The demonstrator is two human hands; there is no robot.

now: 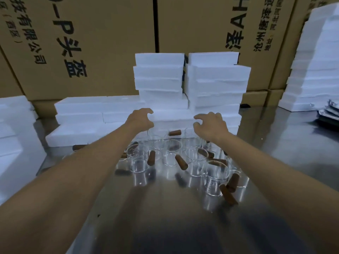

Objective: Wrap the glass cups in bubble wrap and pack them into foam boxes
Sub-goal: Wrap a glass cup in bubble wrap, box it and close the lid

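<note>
Several clear glass cups (172,153) with brown wooden handles stand clustered on the shiny metal table (165,208). Behind them white foam boxes (170,118) are stacked in tall and low piles. Both my arms reach out over the cups. My left hand (140,121) and my right hand (209,125) hover in front of a low foam box, fingers loosely curled, one at each end of it. Neither hand holds anything. No bubble wrap is in view.
Large brown cardboard cartons (82,43) form a wall behind the foam. More foam boxes stand at the left (14,125) and in a tall stack at the right (315,61). Silvery packets (330,112) lie at the right edge of the table.
</note>
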